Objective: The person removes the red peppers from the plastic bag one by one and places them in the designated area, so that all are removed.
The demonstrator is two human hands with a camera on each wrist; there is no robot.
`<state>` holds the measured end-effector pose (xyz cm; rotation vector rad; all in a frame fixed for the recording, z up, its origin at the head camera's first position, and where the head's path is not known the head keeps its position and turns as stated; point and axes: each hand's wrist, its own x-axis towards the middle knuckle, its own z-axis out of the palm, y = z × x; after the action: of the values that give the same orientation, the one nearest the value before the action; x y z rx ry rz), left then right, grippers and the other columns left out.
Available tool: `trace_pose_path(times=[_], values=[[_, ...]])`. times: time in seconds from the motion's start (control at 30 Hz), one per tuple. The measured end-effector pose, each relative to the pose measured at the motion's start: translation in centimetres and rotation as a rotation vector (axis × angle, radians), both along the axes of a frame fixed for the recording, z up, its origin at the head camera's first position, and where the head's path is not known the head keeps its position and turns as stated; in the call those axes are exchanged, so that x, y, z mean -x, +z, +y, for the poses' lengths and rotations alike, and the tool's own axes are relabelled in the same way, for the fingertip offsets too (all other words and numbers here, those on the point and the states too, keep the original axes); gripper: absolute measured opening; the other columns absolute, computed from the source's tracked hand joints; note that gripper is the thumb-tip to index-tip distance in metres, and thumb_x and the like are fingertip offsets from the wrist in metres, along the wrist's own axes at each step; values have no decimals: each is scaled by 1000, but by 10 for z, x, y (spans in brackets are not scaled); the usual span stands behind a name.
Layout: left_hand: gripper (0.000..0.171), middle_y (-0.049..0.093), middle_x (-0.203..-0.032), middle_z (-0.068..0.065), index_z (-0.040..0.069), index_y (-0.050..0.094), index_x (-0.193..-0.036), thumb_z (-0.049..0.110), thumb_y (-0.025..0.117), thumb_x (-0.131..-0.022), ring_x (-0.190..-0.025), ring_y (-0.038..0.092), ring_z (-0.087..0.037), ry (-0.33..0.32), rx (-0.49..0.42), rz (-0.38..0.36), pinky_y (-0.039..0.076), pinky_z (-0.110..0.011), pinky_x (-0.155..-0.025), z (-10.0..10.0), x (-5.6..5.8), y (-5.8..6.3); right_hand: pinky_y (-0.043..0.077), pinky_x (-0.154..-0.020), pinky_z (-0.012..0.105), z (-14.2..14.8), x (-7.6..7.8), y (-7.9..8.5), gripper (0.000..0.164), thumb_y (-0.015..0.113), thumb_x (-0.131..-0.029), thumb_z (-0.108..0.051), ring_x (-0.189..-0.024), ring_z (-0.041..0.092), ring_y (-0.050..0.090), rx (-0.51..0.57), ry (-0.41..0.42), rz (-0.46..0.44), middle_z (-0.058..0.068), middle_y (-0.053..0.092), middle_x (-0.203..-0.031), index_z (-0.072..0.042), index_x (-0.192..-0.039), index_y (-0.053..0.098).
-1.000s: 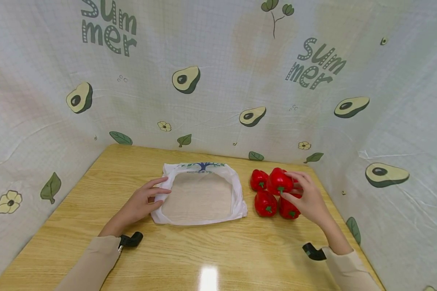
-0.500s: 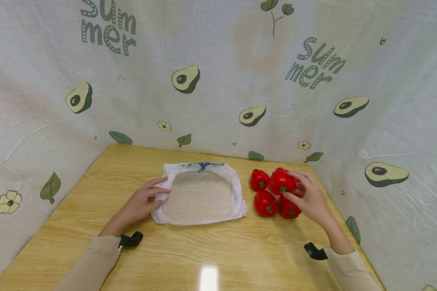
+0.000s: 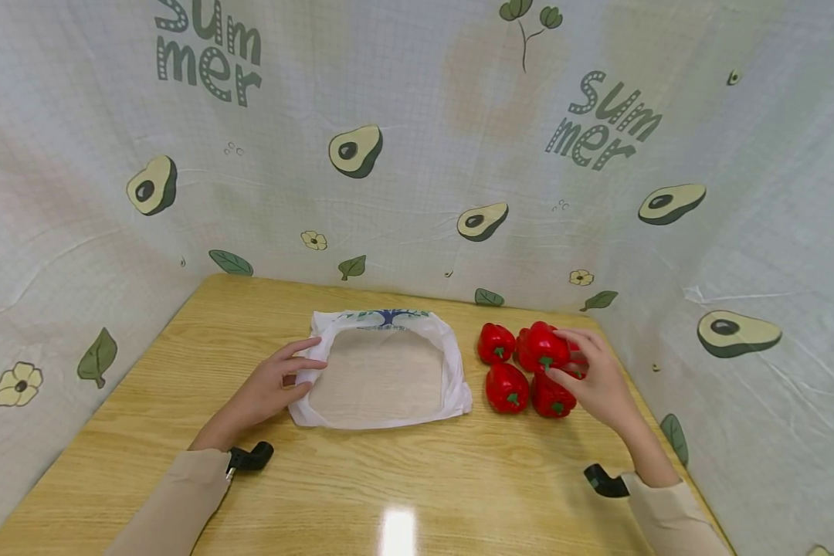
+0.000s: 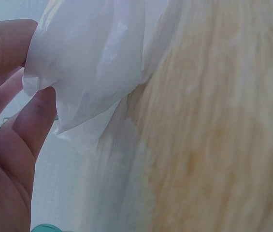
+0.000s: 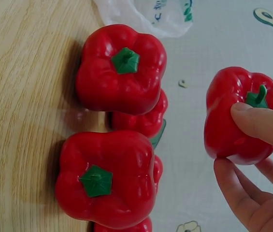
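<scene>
My right hand (image 3: 601,382) grips a red bell pepper (image 3: 545,346) with a green stem, above several like it. In the right wrist view the held bell pepper (image 5: 225,125) is off the table, thumb beside its stem, fingers underneath. Standing on the table are a front-left bell pepper (image 3: 506,386), a front-right bell pepper (image 3: 552,394) and a back-left bell pepper (image 3: 495,341); others behind are partly hidden. To the left, a white plastic bag (image 3: 456,386) lies with its mouth spread wide. My left hand (image 3: 269,388) pinches the bag's left edge, its thumb (image 4: 37,118) against the plastic.
A wooden table (image 3: 361,486) carries everything. Hanging cloth (image 3: 417,170) with printed avocados encloses the back and both sides. Black wrist cameras sit at the left cuff (image 3: 198,471) and right cuff (image 3: 656,494). The bag has a blue tree print (image 3: 389,317) at its back rim.
The right hand has carried the held bell pepper slightly to the right, showing more of a pepper behind it. The left hand and the bag have stayed where they were.
</scene>
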<state>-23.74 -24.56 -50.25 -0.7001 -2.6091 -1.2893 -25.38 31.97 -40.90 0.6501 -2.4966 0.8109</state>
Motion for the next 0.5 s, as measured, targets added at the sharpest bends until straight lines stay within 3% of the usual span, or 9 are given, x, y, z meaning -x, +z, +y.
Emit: trace_pose_path(times=[0.23, 0.5], values=[[37, 42, -166, -10, 6, 75, -132, -1, 75, -96, -144, 49, -44, 3, 6, 2, 58, -51, -97, -1, 1, -1, 55, -81, 10, 3, 0, 0, 72, 89, -78, 9, -102, -3, 57, -9, -16, 15, 15, 57, -136, -3, -143, 61], [38, 42, -166, -11, 6, 75, -132, -3, 74, -95, -142, 51, -43, 2, 8, 7, 58, -51, -97, 0, 0, 0, 55, -81, 10, 7, 1, -2, 72, 89, -78, 9, -99, 10, 65, -7, -18, 7, 15, 57, -135, -3, -143, 60]])
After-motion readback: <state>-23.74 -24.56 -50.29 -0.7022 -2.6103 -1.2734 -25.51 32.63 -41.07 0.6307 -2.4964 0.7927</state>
